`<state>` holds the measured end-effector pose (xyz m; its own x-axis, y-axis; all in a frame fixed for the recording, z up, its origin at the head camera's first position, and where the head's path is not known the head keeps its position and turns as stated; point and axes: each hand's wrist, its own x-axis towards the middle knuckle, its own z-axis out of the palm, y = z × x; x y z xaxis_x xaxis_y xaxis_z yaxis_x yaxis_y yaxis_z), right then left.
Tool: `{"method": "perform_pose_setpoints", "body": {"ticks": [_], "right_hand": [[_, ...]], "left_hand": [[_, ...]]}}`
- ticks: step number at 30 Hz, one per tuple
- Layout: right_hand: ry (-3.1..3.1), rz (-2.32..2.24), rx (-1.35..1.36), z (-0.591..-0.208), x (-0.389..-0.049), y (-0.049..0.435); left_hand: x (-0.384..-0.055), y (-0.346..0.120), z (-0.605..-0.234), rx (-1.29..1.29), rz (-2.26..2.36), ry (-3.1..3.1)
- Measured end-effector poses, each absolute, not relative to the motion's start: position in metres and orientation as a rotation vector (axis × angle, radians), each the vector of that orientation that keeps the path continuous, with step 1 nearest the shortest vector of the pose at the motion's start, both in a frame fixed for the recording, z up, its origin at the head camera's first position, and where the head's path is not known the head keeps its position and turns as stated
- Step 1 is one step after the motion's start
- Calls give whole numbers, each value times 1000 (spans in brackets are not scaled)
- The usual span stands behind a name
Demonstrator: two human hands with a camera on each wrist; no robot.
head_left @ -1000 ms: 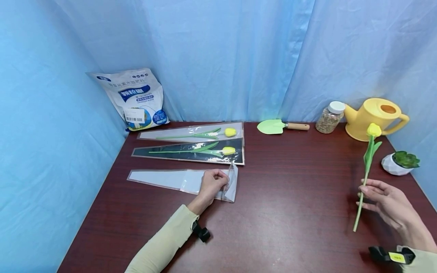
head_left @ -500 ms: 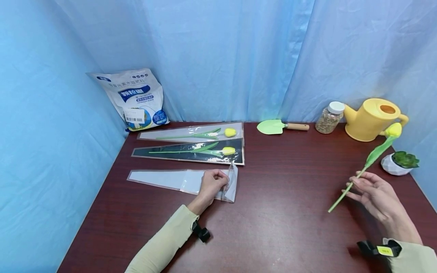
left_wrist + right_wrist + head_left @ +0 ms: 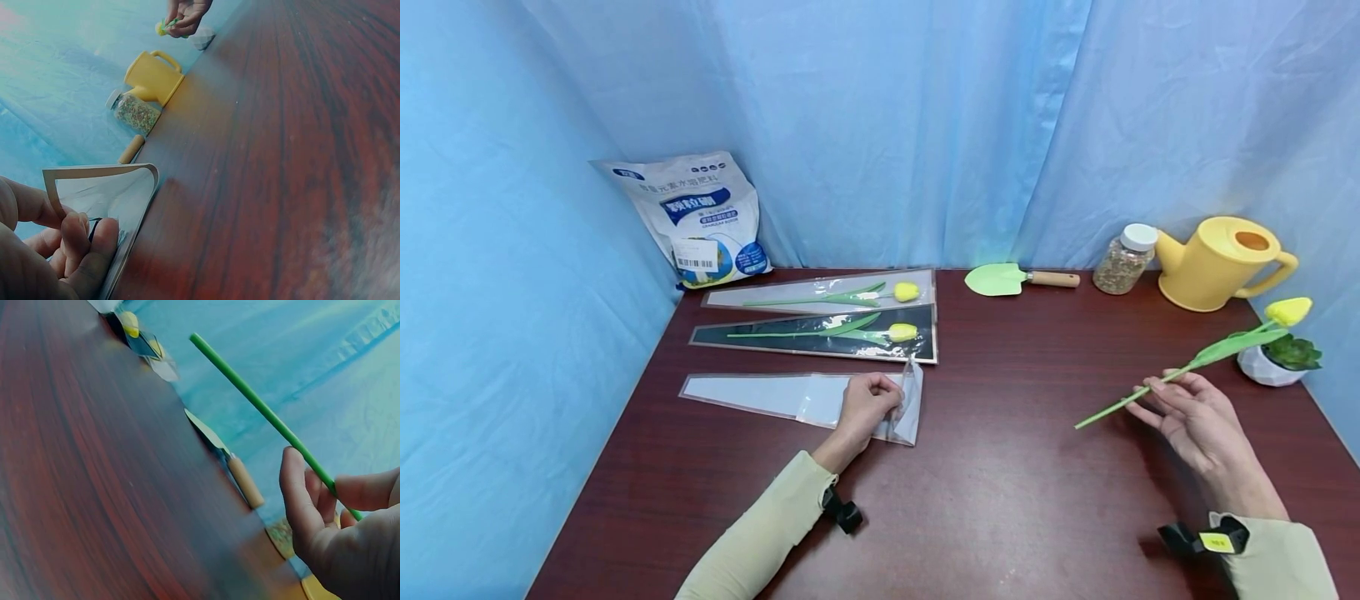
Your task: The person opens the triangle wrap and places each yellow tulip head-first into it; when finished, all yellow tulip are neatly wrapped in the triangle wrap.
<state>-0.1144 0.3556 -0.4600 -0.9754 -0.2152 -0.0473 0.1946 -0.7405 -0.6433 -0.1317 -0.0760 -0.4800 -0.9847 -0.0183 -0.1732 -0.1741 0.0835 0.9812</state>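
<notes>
My right hand (image 3: 1198, 429) pinches the green stem of a yellow tulip (image 3: 1232, 343) above the right side of the table. Its stem end points left and its bloom points right, near the potted succulent; the right wrist view shows the bare stem (image 3: 253, 400) between thumb and fingers. With curled fingers my left hand (image 3: 868, 408) pinches the upper layer at the wide end of a flat, tapered flower sleeve (image 3: 741, 393). In the left wrist view that sleeve's mouth (image 3: 106, 187) gapes, its edge lifted off the lower layer.
Behind lie two sleeves, one white (image 3: 797, 292) and one black (image 3: 775, 335), each holding a yellow tulip. A fertilizer bag (image 3: 700, 217) stands back left. Along the back and right are a green trowel (image 3: 996, 280), a jar (image 3: 1122, 262), a yellow watering can (image 3: 1206, 262) and a potted succulent (image 3: 1273, 362).
My right hand has moved left, and the tulip in it has turned from nearly upright to slanting, its stem end swinging left. The left hand has stayed in place on the sleeve.
</notes>
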Motion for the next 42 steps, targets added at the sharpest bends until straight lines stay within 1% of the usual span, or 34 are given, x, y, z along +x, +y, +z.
{"method": "perform_pose_setpoints", "body": {"ticks": [12,29,42], "right_hand": [[969,-2866,122,-454,-118,326],[1021,-2919,0,-445,-130,275],[1216,-2874,76,-438,-134,230]], "left_hand": [[-132,-76,-481,-202,2049,2222],[-132,-76,-479,-203,2032,2246],[-131,-75,-479,-206,2042,2232]]}}
